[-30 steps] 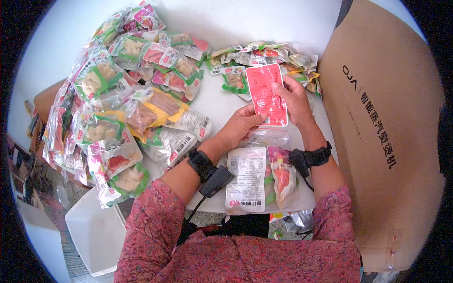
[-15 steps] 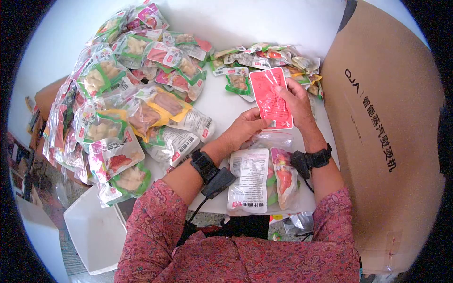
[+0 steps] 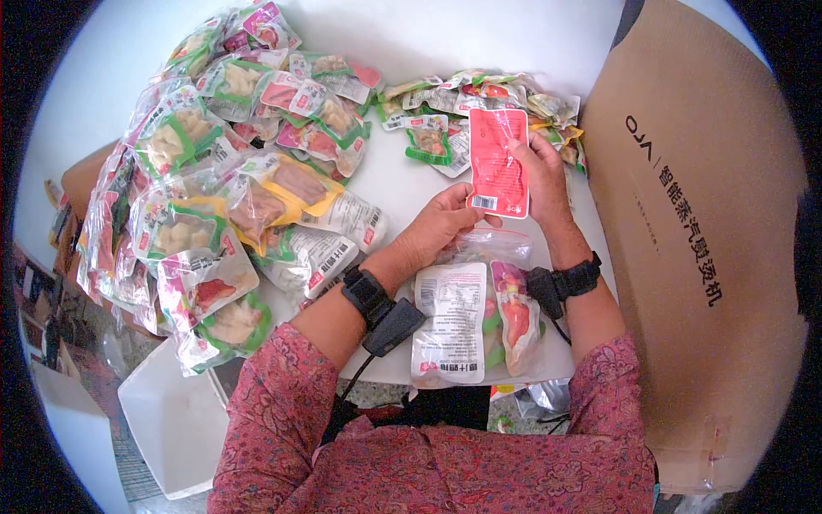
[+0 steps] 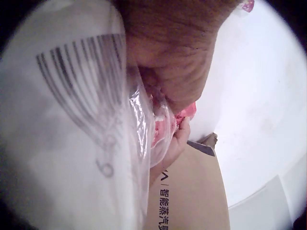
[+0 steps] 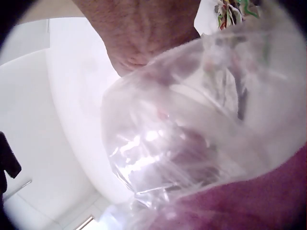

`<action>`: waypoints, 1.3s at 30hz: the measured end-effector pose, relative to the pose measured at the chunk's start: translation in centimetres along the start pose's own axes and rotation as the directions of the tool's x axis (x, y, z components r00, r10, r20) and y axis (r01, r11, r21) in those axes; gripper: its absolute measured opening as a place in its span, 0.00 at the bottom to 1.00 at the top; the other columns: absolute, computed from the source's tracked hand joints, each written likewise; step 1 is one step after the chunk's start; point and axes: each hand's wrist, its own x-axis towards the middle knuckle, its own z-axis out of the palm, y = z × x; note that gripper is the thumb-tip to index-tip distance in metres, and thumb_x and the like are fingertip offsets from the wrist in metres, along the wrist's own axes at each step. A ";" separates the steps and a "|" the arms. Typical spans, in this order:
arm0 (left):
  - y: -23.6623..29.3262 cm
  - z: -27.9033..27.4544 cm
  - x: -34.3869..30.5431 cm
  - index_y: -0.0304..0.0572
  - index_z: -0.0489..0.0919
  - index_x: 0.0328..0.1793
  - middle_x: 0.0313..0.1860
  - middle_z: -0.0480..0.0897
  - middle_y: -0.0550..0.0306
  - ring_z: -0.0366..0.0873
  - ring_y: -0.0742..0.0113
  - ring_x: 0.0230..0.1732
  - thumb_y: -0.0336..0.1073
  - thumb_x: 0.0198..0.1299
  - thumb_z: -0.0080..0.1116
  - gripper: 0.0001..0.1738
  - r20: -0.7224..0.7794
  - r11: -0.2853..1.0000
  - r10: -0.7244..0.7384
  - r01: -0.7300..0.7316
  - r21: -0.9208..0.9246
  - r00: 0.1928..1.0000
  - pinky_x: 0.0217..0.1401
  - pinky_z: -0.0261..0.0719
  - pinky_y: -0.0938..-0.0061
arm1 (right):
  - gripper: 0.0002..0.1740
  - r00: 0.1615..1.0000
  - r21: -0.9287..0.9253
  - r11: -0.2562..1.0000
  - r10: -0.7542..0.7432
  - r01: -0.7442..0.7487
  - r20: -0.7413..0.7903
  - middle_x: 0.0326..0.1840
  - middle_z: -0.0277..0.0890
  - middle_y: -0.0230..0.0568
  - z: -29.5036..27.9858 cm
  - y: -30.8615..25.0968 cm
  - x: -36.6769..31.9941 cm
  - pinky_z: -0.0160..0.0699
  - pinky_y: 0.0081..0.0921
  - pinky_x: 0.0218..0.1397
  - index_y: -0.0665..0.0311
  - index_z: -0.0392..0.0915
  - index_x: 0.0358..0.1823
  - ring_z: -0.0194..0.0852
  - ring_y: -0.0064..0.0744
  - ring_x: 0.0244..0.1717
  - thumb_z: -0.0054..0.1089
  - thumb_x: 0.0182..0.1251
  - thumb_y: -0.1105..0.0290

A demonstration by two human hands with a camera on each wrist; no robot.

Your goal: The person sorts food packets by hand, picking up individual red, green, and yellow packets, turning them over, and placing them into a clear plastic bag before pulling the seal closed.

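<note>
White bench carries snack packs. Above it, near 1 o'clock, sits a red packet. The right hand grip pinches its 3 o'clock edge, and the left hand grip pinches its 7 o'clock corner. It looks light, bendy and slippery (best pinched by the flat edges).
</note>
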 end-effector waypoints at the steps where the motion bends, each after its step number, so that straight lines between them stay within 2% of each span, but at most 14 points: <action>1: 0.1 0.0 -0.1 0.45 0.66 0.56 0.36 0.79 0.59 0.72 0.81 0.23 0.34 0.57 0.50 0.19 -0.002 1.000 -0.014 0.014 -0.012 1.000 0.21 0.67 0.88 | 0.08 1.000 0.007 1.000 0.001 -0.001 0.000 0.26 0.71 0.31 0.0 0.0 0.0 0.69 0.16 0.28 0.66 0.72 0.31 0.68 0.17 0.25 0.54 0.58 0.68; 5: -0.8 -0.4 0.2 0.45 0.69 0.52 0.35 0.80 0.59 0.71 0.82 0.19 0.33 0.58 0.50 0.15 -0.058 0.997 -0.071 0.070 -0.016 0.996 0.17 0.65 0.90 | 0.07 1.000 0.016 1.000 0.000 0.000 -0.004 0.26 0.71 0.31 -0.1 0.2 0.2 0.69 0.16 0.28 0.66 0.72 0.32 0.68 0.17 0.25 0.53 0.58 0.69; 11: 0.1 0.1 -0.2 0.45 0.71 0.47 0.32 0.80 0.60 0.68 0.83 0.17 0.32 0.58 0.49 0.11 -0.083 0.998 -0.062 0.062 -0.001 0.995 0.14 0.61 0.90 | 0.07 1.000 0.050 0.999 0.016 -0.017 0.008 0.27 0.71 0.31 -0.1 0.1 0.1 0.70 0.17 0.29 0.66 0.71 0.32 0.69 0.17 0.26 0.53 0.59 0.69; 24: -0.2 -0.1 -0.1 0.46 0.72 0.46 0.32 0.80 0.60 0.68 0.84 0.16 0.31 0.56 0.51 0.11 -0.084 0.994 -0.086 0.080 -0.075 0.993 0.12 0.60 0.90 | 0.08 1.000 0.033 0.999 0.018 -0.019 0.014 0.28 0.71 0.32 -0.2 0.4 0.2 0.72 0.17 0.30 0.67 0.71 0.33 0.69 0.18 0.26 0.52 0.59 0.69; 27: -0.4 -0.2 0.2 0.46 0.73 0.44 0.31 0.81 0.60 0.66 0.84 0.14 0.33 0.56 0.51 0.09 -0.097 0.995 -0.068 0.061 -0.081 0.993 0.11 0.59 0.89 | 0.08 1.000 0.033 0.999 0.020 -0.021 0.021 0.28 0.72 0.32 -0.2 0.5 0.2 0.72 0.17 0.30 0.67 0.71 0.33 0.70 0.18 0.26 0.52 0.59 0.69; 29: 0.3 -0.1 -0.1 0.46 0.74 0.42 0.30 0.81 0.60 0.65 0.84 0.13 0.36 0.58 0.49 0.08 -0.136 0.990 -0.134 0.127 -0.060 0.982 0.11 0.57 0.89 | 0.08 1.000 0.028 0.999 0.020 -0.021 0.024 0.28 0.72 0.32 -0.2 0.6 0.2 0.72 0.17 0.30 0.67 0.71 0.34 0.70 0.18 0.26 0.52 0.58 0.69; 32: 0.0 0.0 0.1 0.46 0.75 0.41 0.29 0.81 0.60 0.64 0.85 0.13 0.39 0.59 0.48 0.09 -0.165 0.990 -0.132 0.120 -0.077 0.977 0.11 0.56 0.89 | 0.08 0.999 0.026 0.999 0.039 -0.039 0.013 0.28 0.72 0.31 -0.1 0.4 0.1 0.72 0.17 0.29 0.67 0.72 0.34 0.70 0.17 0.26 0.52 0.58 0.69; 39: -0.1 0.0 0.1 0.46 0.75 0.41 0.28 0.81 0.60 0.63 0.85 0.11 0.39 0.60 0.46 0.10 -0.139 0.993 -0.111 0.104 -0.061 0.984 0.09 0.55 0.89 | 0.08 0.999 0.014 0.999 0.034 -0.034 0.019 0.27 0.72 0.31 -0.2 0.5 0.1 0.71 0.17 0.29 0.67 0.72 0.34 0.69 0.17 0.26 0.53 0.58 0.69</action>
